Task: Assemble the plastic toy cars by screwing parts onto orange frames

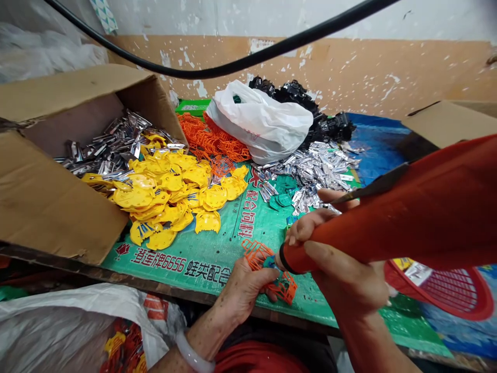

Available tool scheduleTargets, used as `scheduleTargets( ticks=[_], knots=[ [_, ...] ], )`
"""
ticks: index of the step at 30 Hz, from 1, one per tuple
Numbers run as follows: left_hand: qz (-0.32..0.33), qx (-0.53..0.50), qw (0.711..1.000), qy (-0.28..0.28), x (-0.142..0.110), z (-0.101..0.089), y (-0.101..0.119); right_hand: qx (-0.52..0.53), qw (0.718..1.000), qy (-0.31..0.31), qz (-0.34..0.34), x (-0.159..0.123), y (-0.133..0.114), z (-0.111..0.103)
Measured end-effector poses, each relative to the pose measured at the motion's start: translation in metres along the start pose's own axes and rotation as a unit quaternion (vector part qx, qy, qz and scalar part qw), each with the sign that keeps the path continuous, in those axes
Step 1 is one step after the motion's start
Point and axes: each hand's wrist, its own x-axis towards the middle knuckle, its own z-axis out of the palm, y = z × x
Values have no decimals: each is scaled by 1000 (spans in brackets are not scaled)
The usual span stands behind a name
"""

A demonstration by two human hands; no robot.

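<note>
My left hand [248, 282], wearing a pale bracelet, grips an orange openwork plastic part [287, 289] with a small teal piece [269, 263] in its middle. My right hand [345, 274] is wrapped around a red electric screwdriver [373, 217] with a black collar. The tool slants down to the left, its tip meeting the teal piece or very close to it; the exact contact is hidden. Just behind the tool's nose lies a small green and blue item [291, 220], partly covered by my fingers.
A cardboard box [58, 202] at left spills silvery strips and yellow plastic pieces [166, 191]. Behind are orange parts [209, 137], a white bag [260, 122], black parts [337, 127] and silvery pieces [318, 168]. A red basket [458, 292] stands right; a black cable [217, 70] hangs across the top.
</note>
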Motion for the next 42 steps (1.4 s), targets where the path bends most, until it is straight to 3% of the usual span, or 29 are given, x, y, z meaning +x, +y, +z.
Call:
scheduleTargets(
  ticks=[12,17,19,22,26,31,42],
  knots=[
    [5,-8,1000,-17,-1,-7,-5,22,999,-48,-8,-4,9,-3],
    [-3,-15,999,-28,-4,-4,2,50,997,-59,-2,-3,0,-4],
    [-5,-24,1000,-11,-7,-2,4,60,998,-32,-13,4,-7,-6],
    [-5,-27,1000,16,-9,-2,4,26,996,64,-62,24,-7,-14],
    [-6,-9,1000,4,-8,-5,1,-54,982,153,-94,52,13,-30],
    [-20,-22,999,20,-7,-6,1,-79,984,145,-63,61,36,-38],
    [-26,-14,1000,5,-8,-6,3,-53,989,131,-47,60,42,-34]
  ],
)
